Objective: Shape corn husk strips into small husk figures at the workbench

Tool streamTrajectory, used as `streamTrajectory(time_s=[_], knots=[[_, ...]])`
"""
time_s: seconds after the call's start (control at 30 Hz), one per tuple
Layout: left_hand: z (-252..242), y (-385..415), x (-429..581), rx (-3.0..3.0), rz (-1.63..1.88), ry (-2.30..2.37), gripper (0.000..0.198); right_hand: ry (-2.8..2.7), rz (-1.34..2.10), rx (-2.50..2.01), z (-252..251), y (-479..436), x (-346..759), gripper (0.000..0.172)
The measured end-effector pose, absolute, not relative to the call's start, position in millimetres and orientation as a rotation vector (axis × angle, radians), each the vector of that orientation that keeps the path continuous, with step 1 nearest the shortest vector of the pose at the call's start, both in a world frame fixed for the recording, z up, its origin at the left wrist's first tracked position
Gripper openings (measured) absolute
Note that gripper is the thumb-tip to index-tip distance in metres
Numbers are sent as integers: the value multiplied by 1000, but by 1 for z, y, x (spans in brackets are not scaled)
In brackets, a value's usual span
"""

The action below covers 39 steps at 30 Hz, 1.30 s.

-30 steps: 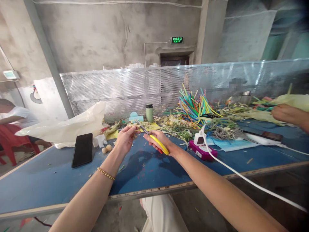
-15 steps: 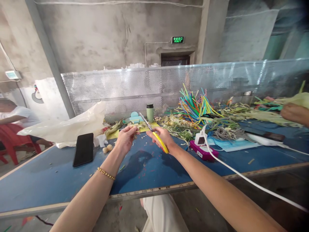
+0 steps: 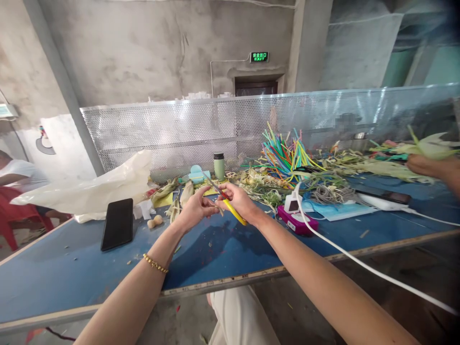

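Note:
My right hand (image 3: pixel 241 205) grips a pair of scissors (image 3: pixel 235 213) by its yellow handle, the blades pointing up and to the left. Close beside it, my left hand (image 3: pixel 196 210) has curled fingers and pinches a small pale strip (image 3: pixel 218 210), likely dried husk, its outline partly hidden by the fingers. Both hands hover just above the blue table (image 3: pixel 201 261). Behind them lie dried corn husks (image 3: pixel 187 192) and a light-blue round-topped object (image 3: pixel 196 174). Two small wooden peg-like pieces (image 3: pixel 155 221) rest left of my left hand.
A black phone (image 3: pixel 117 224) and plastic sheeting (image 3: pixel 93 184) lie left. A green bottle (image 3: pixel 219 167) stands behind. To the right are colourful pipe cleaners (image 3: pixel 283 155), a magenta box (image 3: pixel 296 223) and a white cable (image 3: pixel 345 249). Another person's hand (image 3: pixel 422 165) holds husk far right.
My left hand has moved toward the scissors, and the two hands are now nearly together. The view has shifted slightly right. At far right, the other person's hand has raised a pale husk.

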State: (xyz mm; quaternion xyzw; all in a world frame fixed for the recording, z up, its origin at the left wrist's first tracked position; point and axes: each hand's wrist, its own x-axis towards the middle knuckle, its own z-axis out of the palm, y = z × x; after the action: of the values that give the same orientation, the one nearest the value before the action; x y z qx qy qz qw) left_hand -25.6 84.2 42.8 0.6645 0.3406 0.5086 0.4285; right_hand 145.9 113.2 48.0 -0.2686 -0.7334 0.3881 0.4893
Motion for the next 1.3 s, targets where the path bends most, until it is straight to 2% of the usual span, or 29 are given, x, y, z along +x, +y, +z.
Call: streamTrajectory(time_s=[0.2, 0.43, 0.57, 0.8, 1.0, 1.17, 1.3], knots=[[44, 83, -26, 1605, 1351, 867, 81, -1760, 917, -650, 44, 117, 145, 39], [39, 86, -24, 1709, 1256, 899, 81, -1824, 835, -657, 44, 117, 144, 45], [40, 82, -21, 1734, 1223, 894, 74, -1877, 804, -634, 44, 117, 141, 37], [43, 82, -27, 1892, 1118, 860, 57, -1835, 1032, -613, 43, 119, 146, 41], [46, 80, -32, 1923, 982, 874, 66, -1785, 1119, -633, 44, 121, 147, 42], [44, 79, -31, 1860, 1002, 997, 34, -1762, 1104, -661, 47, 119, 145, 40], [44, 81, -28, 1770, 1084, 1041, 28, -1727, 1047, -661, 48, 117, 144, 40]])
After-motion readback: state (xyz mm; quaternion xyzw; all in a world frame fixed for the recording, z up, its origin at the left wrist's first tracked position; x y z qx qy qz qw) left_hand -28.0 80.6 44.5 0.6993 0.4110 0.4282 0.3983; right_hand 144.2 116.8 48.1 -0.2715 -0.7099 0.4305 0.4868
